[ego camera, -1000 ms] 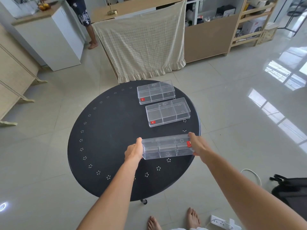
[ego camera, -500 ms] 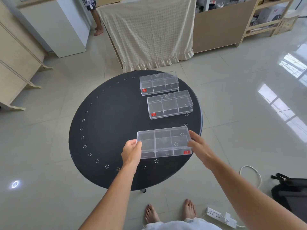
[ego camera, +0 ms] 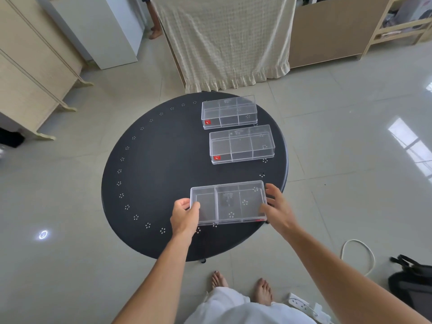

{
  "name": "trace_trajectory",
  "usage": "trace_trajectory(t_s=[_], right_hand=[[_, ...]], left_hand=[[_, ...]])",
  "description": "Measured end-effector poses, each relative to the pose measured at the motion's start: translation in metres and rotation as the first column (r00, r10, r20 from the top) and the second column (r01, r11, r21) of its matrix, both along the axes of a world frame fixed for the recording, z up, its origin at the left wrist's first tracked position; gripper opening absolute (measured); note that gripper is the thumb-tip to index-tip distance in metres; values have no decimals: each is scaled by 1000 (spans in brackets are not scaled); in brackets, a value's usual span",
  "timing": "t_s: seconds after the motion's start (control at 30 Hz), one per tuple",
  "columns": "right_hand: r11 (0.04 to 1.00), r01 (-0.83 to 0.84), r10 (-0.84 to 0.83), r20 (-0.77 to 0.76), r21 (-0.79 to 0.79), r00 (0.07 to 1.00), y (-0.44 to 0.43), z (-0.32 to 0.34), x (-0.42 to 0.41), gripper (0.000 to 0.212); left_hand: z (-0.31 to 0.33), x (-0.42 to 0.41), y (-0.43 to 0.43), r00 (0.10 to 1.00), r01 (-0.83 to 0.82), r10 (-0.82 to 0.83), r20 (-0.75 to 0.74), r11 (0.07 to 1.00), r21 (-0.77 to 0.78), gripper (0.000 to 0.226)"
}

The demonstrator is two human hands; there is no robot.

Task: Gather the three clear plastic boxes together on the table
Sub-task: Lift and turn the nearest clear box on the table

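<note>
Three clear plastic divider boxes are over a round black table (ego camera: 152,178). The far box (ego camera: 228,111) and the middle box (ego camera: 242,143) lie flat along the table's right side, each with a red label at its near left corner. The near box (ego camera: 230,202) is held between both hands above the table's near right part, its broad face turned up. My left hand (ego camera: 184,216) grips its left end. My right hand (ego camera: 277,206) grips its right end, fingers wrapped over the edge.
A cream cloth (ego camera: 224,40) hangs over a counter beyond the table. White cabinet (ego camera: 102,26) and wooden units stand at the back left. A black bag (ego camera: 413,281), a white cable (ego camera: 357,253) and a power strip (ego camera: 301,305) lie on the floor right of my bare feet.
The held box has tipped from standing on its long edge to lying with its broad face up. My head has tilted downward, so the table sits lower in view.
</note>
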State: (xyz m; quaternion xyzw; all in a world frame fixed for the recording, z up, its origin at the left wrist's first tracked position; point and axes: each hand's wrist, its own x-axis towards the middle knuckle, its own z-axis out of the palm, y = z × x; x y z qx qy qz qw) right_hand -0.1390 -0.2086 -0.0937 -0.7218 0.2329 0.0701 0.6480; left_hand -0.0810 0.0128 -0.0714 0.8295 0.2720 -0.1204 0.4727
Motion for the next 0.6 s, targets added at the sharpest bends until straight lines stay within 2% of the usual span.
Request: trace_trajectory(t_s=[0.1, 0.23, 0.33, 0.5, 0.6], right_hand=[[994, 88, -89, -22, -58, 996, -7, 12, 15, 65], [976, 156, -152, 38, -151, 988, -25, 36, 47, 53], [955, 191, -186, 45, -226, 982, -43, 48, 78, 52], [933, 149, -184, -79, -327, 980, -70, 52, 137, 59], [942, 106, -170, -179, -320, 969, -80, 50, 170, 60]], left_hand=[[4, 21, 0, 998, -60, 60, 13, 998, 31, 30], [17, 60, -10, 996, -67, 66, 64, 998, 14, 31], [22, 91, -25, 998, -8, 8, 56, 1000, 3, 33], [13, 153, -51, 977, 180, -186, -107, 982, -63, 48], [9, 183, -64, 943, 205, -231, -239, 970, -131, 61]])
